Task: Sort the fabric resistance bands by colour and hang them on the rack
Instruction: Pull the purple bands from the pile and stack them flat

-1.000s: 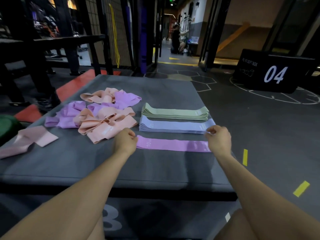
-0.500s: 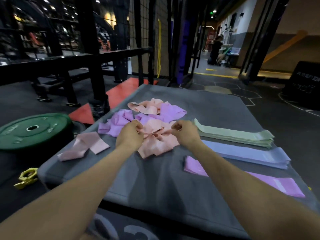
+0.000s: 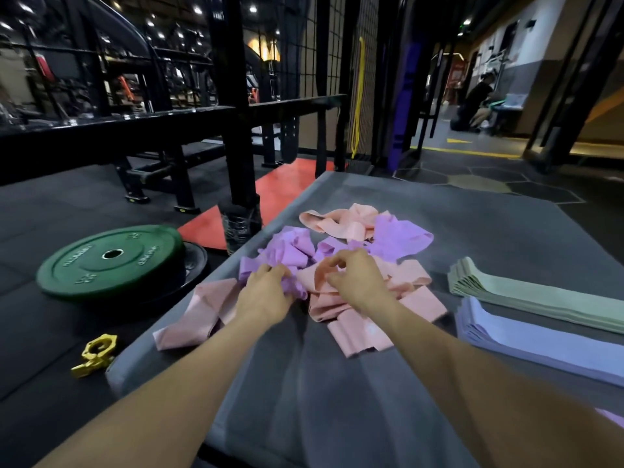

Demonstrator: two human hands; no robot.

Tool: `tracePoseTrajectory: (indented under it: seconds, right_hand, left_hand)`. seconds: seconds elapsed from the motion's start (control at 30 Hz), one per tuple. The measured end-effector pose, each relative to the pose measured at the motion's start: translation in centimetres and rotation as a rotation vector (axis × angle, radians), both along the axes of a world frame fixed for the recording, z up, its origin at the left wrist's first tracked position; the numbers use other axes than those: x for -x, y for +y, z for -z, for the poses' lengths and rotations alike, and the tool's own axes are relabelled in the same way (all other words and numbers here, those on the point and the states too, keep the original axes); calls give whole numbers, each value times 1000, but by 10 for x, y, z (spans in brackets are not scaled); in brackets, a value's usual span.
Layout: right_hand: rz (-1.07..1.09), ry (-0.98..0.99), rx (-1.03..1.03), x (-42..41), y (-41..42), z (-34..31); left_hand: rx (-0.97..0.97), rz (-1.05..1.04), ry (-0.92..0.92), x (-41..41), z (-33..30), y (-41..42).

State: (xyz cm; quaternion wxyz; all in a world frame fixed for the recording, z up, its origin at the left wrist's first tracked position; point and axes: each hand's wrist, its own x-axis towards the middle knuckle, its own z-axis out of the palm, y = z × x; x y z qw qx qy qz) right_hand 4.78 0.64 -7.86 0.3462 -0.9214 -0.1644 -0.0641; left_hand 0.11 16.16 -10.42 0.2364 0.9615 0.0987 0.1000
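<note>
Fabric resistance bands (image 3: 341, 265) lie in a tangled purple-and-peach heap on the grey mat (image 3: 337, 400). I see my left hand (image 3: 266, 292) with fingers curled into a purple band (image 3: 283, 258) at the heap's left edge; my right hand (image 3: 358, 282) pinches a peach band (image 3: 320, 282) (thumb and forefinger). Right of the heap, 2 neat stacks: green stack (image 3: 540, 298), lilac stack (image 3: 540, 342). Left of the heap, a green weight plate (image 3: 108, 261).

Dim gym interior, small ceiling spotlights far back, soft shadows, wide-angle bending at edges, slight motion blur
</note>
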Motion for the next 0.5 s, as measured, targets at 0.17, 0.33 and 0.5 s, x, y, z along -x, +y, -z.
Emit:
tracePoseTrajectory:
  seconds: [0.17, 0.33, 0.5]
  right_hand:
    - [8, 16, -24, 0, -7, 0]
    - [23, 16, -68, 11, -14, -17]
    - [16, -27, -115, 32, -26, -40]
  left_hand:
    - [58, -71, -61, 4, -9, -5]
    - [310, -52, -181, 6, -35, -8]
    - [527, 100, -340, 26, -81, -26]
